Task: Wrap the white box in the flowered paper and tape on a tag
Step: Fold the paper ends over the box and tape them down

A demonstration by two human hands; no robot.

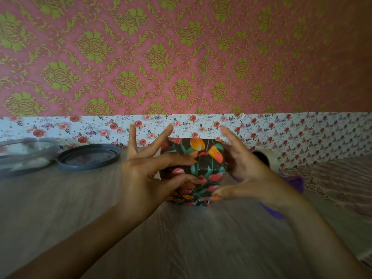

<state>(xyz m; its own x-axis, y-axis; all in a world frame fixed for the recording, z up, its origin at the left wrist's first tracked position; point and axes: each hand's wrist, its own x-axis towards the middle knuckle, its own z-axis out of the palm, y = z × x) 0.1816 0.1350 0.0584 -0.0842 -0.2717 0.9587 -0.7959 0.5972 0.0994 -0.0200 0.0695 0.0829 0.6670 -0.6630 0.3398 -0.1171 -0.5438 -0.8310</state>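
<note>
Nearest the camera, both forearms reach forward over the wooden table (181,248) toward the box (198,170), which stands at the middle of the tabletop, already covered in the dark flowered paper (203,158); no white shows except a small sliver of paper at its left edge.

The left hand (145,174) is at the box's left side. Its thumb and lower fingers press on the box's near face, while the index and middle fingers stick up, spread and free. The right hand (247,172) cups the box's right side, thumb at the lower near corner, fingers curving round the far edge; I cannot tell how firmly it grips.

The box therefore lies between the two hands, equally close to each. It looks roughly cubic, so no long axis stands out. I judge the wrapping nearly closed, and the tag not yet on.

Right of the box, behind the right hand, a purple item (293,182) lies, partly hidden. Beyond that, still right of the box, stands a roll of tape (263,158); the right hand is nearer to it. Left of the box, well apart, lie a grey lid (88,157) and a clear container (24,154).
</note>
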